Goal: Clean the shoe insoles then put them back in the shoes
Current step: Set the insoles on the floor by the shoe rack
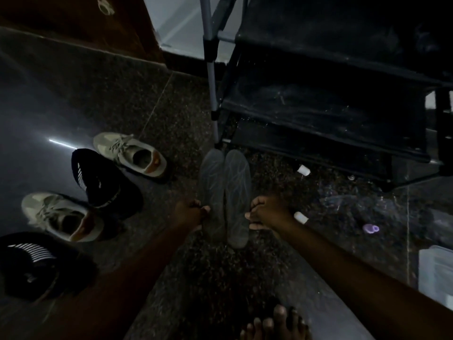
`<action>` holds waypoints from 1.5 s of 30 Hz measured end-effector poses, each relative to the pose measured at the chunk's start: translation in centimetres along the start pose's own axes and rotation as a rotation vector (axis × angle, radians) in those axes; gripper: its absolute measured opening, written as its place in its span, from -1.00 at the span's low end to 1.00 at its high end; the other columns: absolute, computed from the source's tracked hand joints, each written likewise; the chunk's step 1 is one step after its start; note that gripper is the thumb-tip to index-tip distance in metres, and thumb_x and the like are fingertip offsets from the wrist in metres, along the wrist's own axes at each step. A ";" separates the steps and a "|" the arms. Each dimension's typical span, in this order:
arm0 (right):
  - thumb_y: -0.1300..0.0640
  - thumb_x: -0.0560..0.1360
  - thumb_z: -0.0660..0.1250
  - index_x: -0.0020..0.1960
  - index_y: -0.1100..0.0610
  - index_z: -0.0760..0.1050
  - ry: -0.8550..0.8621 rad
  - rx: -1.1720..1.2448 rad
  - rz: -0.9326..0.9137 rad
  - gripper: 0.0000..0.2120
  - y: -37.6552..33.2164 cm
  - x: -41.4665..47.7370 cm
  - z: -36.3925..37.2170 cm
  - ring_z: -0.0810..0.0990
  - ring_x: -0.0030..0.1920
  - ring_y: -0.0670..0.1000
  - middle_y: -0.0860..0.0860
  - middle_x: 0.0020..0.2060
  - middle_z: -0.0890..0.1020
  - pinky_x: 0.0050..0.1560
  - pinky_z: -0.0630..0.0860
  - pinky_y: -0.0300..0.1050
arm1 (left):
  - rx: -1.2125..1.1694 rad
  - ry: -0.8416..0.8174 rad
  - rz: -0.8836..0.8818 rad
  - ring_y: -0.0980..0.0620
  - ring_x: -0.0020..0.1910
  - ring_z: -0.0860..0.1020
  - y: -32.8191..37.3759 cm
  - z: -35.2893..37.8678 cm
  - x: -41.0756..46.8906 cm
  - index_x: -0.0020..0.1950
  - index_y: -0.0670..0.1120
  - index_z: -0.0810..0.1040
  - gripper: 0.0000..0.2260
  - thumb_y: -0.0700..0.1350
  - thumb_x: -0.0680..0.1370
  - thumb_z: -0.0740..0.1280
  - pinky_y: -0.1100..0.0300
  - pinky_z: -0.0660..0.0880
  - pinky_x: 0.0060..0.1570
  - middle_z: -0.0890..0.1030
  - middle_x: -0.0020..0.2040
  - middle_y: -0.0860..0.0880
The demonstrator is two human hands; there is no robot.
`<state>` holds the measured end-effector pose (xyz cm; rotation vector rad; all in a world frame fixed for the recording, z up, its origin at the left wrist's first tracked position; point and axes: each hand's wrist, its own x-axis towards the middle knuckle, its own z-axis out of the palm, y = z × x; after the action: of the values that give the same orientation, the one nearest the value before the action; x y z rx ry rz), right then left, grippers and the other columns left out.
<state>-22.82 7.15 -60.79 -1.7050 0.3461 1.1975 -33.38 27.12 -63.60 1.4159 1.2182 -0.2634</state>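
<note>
Head view, dim light. Two grey insoles side by side, edges touching, toes toward the black shoe rack [331,106]. The left hand [193,212] pinches the outer edge of the left insole [212,182]; the right hand [267,212] pinches the outer edge of the right insole [237,187]. Whether they rest on the floor [152,99] cannot be told. Far grey sneaker [132,155] and near grey sneaker [61,217] stand to the left, each beside a black shoe [103,182].

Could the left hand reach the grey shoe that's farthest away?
Probably yes. Only bare speckled floor lies between the left hand and the far grey lace-up sneaker. But its grip is busy pinching the left flat grey insole, so it must let go first.
</note>
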 end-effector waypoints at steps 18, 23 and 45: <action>0.42 0.51 0.41 -0.13 0.12 0.46 0.070 -0.066 -0.007 -0.76 3.3 5.8 1.0 0.62 -0.13 0.09 0.10 -0.19 0.58 -0.16 0.63 0.01 | 0.155 0.030 -0.015 -0.07 -0.23 0.62 -3.1 -1.8 2.9 -0.21 -0.12 0.58 -0.79 -0.08 0.52 0.55 -0.01 0.66 -0.18 0.63 -0.23 -0.14; 0.41 0.52 0.41 0.10 0.23 0.46 0.101 -0.097 0.006 -0.77 3.3 5.1 0.3 0.56 -0.33 0.07 0.26 -0.11 0.60 -0.22 0.58 -0.01 | 0.403 0.064 0.051 -0.20 -0.22 0.71 -3.0 -3.1 4.0 -0.26 -0.18 0.65 -0.62 0.13 0.50 0.54 -0.15 0.67 -0.10 0.70 -0.28 -0.19; 0.23 0.47 0.49 0.08 0.17 0.63 0.360 -0.367 -0.455 -0.81 -5.6 -8.9 -6.5 0.56 -0.25 -0.21 0.07 -0.14 0.72 -0.25 0.37 -0.59 | 0.614 -0.057 0.659 0.01 -0.05 0.60 14.1 2.9 -10.0 0.03 -0.16 0.66 -0.79 0.00 0.60 0.44 0.15 0.51 0.01 0.66 -0.10 -0.08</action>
<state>-19.58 1.88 -50.06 -2.1762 -0.0608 0.6421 -25.42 22.99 -48.51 2.2385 0.5753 -0.2184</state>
